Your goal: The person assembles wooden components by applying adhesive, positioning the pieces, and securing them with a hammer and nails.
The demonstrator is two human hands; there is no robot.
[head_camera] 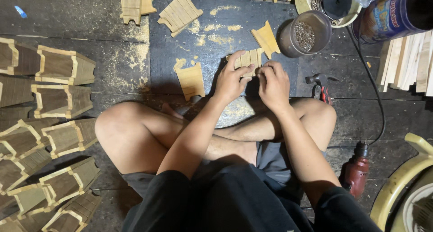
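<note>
Seen from above, cross-legged on a dark plank floor (67,6) dusted with sawdust. Left hand (232,81) and right hand (274,83) side by side, both pressed onto a small slatted wooden panel (249,59) lying on the floor just beyond the knees – left fingers spread over its edge, right fingers curled tight as if pinching something too small to make out. Whether a nail sits there: cannot tell.

Similar panels scattered beyond: one (191,81) just left of the hands, others (179,11) farther up. Stacked wooden boxes (63,101) along the left edge.

Likely risks: fingertips close together on thin slats, so a slip could pinch or splinter; hammer (321,84) beside the right knee and a red drill (356,171) with its cord (376,101) trailing near the leg – easy to snag.

Brown cup of nails (305,33) upper right; beside it a large cylindrical can (392,13), dark with a bright multicoloured label, lying on its side at the top right corner.
</note>
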